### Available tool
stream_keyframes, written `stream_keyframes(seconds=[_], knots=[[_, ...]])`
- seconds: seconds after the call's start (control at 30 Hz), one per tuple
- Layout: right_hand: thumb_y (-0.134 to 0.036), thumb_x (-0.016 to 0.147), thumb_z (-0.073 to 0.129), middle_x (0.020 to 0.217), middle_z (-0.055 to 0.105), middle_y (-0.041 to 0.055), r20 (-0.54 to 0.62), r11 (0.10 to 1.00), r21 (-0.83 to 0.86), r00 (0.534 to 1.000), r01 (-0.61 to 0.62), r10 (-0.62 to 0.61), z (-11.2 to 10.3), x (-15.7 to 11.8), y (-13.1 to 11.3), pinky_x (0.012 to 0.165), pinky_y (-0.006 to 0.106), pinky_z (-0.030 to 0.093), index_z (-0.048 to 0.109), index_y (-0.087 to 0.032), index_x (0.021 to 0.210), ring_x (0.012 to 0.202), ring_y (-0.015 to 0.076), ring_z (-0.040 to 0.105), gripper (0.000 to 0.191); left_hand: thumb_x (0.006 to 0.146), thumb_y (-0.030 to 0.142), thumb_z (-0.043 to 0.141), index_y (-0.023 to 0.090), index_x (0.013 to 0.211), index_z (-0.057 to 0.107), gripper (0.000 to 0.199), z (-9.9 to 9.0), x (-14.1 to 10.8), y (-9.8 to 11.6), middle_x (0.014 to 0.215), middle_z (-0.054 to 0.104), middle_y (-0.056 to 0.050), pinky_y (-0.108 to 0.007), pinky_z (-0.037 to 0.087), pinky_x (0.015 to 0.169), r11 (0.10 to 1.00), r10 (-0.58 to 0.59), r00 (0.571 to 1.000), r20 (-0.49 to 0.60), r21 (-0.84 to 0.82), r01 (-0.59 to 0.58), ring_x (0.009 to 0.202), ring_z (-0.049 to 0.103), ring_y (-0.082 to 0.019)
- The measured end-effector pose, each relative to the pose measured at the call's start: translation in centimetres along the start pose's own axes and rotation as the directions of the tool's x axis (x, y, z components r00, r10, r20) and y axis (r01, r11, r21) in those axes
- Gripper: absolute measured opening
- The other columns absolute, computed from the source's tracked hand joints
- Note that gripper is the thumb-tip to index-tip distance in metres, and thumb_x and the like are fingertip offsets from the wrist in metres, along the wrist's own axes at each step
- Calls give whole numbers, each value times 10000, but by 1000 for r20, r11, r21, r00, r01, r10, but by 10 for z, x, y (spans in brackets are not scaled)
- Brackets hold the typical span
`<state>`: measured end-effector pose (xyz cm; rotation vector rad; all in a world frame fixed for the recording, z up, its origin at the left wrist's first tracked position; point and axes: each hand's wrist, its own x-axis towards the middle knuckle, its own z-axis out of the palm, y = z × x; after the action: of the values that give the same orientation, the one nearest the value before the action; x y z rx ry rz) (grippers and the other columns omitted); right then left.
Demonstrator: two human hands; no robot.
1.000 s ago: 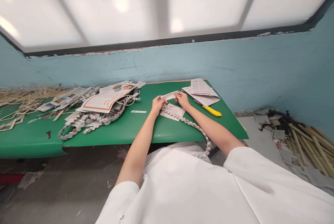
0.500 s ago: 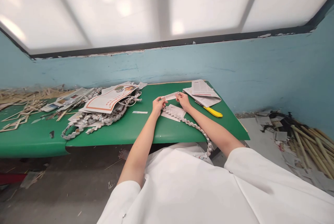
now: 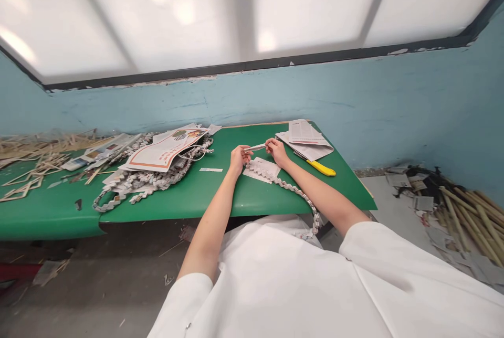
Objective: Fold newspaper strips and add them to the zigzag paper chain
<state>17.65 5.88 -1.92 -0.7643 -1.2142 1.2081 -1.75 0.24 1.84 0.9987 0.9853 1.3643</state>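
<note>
- With our left hand (image 3: 239,158) we are pinching one end of a narrow paper strip (image 3: 256,147), thumb against fingers
- With our right hand (image 3: 277,152) we are pinching its other end, so the strip is spanning the gap between our hands above the desk (image 3: 220,193); we are probably gripping both ends to hold it straight and steady
- Just below our hands a zigzag chain of folded paper (image 3: 292,187) is lying partly on a flat paper sheet (image 3: 271,166); whether our left hand is touching the chain, we are not managing to tell
- The chain is running beside our right forearm and hanging over the desk's near edge towards our lap, presumably because it is too long for the space between our arms
- To the left of our left hand a short loose strip (image 3: 211,169) is lying flat, seemingly within easy reach
- Beyond our right hand folded newspapers (image 3: 309,136) are resting on a yellow-handled tool (image 3: 323,169), covering its far part; its handle is pointing towards our right side, apparently handy for picking up
- Further left a printed sheet (image 3: 155,158) is covering part of a heap of paper chains (image 3: 161,181), perhaps simply stacked out of the way
</note>
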Motion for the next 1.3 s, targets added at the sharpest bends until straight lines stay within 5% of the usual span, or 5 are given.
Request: stream_keyframes(seconds=[0.13,0.37,0.63,1.13,1.3], knots=[[-300,758,614,619,531,-16,21,999,-39,1000,13,-12,0,-4,-4,557,269,391,609,-219,722,565,138,475,90,966,584,463,189,863,561,420,3,-2,-2,659,715,-94,-243,370,414,993,-101,993,62,66,96,420,556,-145],[-368,824,629,659,552,2,81,988,-136,995,75,-65,5,-14,-16,599,300,429,649,-222,761,601,162,490,160,882,479,760,171,1095,609,404,9,-9,-6,708,736,-57,-232,378,419,955,-100,977,190,293,41,430,576,-136],[-855,908,434,618,555,24,65,999,-47,998,-12,15,6,-8,-7,545,299,414,713,-195,827,547,160,501,721,823,563,807,139,1073,657,515,5,-3,-13,654,689,-25,-222,390,411,944,-61,964,257,328,-28,426,559,-109],[-844,880,548,559,562,19,146,972,-221,988,78,-47,8,-14,-9,561,307,419,619,-208,635,524,156,483,686,815,516,829,171,936,678,396,8,-8,-8,495,414,84,-207,189,403,950,-112,967,229,309,37,383,304,-51],[-869,854,552,562,561,22,125,983,-178,992,42,-20,8,-11,-6,553,310,421,620,-209,654,523,158,485,693,793,535,836,165,939,687,425,6,-7,-10,521,497,54,-210,217,400,944,-81,962,261,329,-9,406,354,-66]])
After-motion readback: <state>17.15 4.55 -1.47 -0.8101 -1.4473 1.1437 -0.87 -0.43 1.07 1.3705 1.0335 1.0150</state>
